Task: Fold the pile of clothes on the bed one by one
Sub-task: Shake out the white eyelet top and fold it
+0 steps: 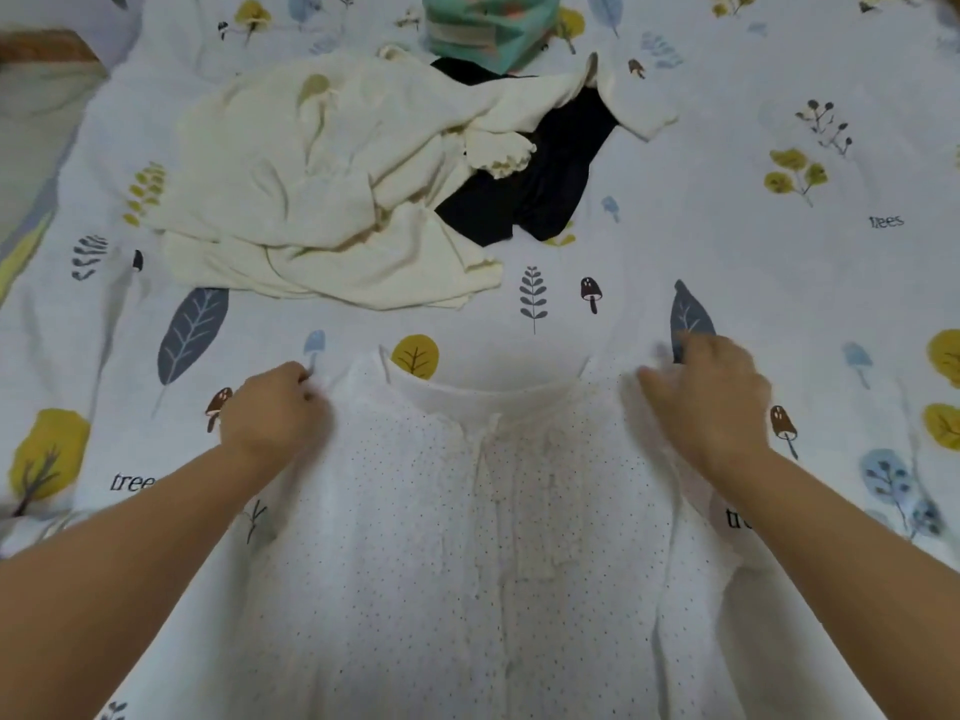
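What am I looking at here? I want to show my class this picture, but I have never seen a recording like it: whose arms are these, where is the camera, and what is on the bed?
There is no machine: a person is folding laundry, and the single picture comes from a wide-angle camera worn on their head, looking forward and down. That is why two bare arms reach in from the bottom. The left hand pinches one shoulder of a white dotted top, spread flat on the patterned bedsheet. The right hand rests on the other shoulder; it is blurred, so its grip is unclear. Further away lie a crumpled cream garment, a black garment partly under it, and a green patterned cloth at the top edge.
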The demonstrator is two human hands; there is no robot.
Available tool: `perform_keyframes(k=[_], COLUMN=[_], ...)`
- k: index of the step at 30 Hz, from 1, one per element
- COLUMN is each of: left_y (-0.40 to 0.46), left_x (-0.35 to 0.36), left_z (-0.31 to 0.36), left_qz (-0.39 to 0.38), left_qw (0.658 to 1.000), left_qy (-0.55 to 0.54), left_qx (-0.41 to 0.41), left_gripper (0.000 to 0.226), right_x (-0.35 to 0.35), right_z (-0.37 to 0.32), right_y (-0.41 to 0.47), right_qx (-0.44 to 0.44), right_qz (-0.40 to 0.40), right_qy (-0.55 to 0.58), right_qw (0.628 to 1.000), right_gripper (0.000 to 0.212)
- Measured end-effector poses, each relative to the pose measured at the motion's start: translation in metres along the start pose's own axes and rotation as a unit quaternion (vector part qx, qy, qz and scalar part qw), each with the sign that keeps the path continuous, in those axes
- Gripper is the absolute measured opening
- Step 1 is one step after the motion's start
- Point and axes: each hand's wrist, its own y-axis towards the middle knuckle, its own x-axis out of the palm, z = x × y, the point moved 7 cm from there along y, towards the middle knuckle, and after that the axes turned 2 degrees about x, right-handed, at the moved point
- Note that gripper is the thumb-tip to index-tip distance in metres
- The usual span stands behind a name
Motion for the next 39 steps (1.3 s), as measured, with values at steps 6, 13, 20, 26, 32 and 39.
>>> perform_keyframes(k=[6,13,20,26,32,39], left_y=[0.012,-0.027,-0.054,-0.053,-0.039,-0.02], left_x=[-0.016,-0.002,0.063,0.016,-0.007,0.006], left_z=[-0.005,0.043,0.05,0.042,-0.005,-0.044], left_qz=[0.087,0.138,-0.083,0.056,0.12,0.039], left_qw=[0.996,0.979,0.972,0.981,0.991,0.981], left_qy=[0.009,0.049,0.093,0.016,-0.061,-0.137], left_qx=[0.031,0.142,0.198,0.186,0.019,-0.13], left_gripper=[0.014,0.054,0.059,0.046,0.047,0.045], right_x=[0.023,0.019,0.02,0.0,-0.027,0.025], right_z=[-0.011,-0.009,0.032,0.072,0.044,-0.012], right_y=[0.022,-0.011,-0.03,-0.021,-0.039,-0.071], right_qx=[-0.086,-0.053,0.006,0.187,0.104,-0.136], right_qz=[-0.06,0.026,0.029,0.081,0.151,-0.123], right_qy=[-0.089,-0.056,-0.001,0.223,0.309,0.09], right_qw=[0.99,0.997,1.0,0.953,0.933,0.979], right_gripper=[0.02,0.066,0.053,0.023,0.011,0.049])
